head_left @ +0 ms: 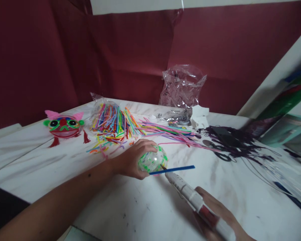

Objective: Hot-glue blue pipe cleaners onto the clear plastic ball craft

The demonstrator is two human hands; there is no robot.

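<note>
My left hand [134, 160] is wrapped round a clear plastic ball [153, 160] patterned with green pipe cleaner, holding it on the white marble table [140, 207]. A blue pipe cleaner [173, 169] sticks out to the right from the ball's lower side. My right hand [215, 214], at the lower right, grips a white glue gun [190, 194]. The gun's nozzle touches the ball where the blue pipe cleaner meets it.
A heap of coloured pipe cleaners [120, 125] lies behind the ball. A red lion-face craft [64, 126] sits at the left. A crumpled clear plastic bag [182, 88] stands at the back. Dark purple threads and scissors [225, 144] lie at the right.
</note>
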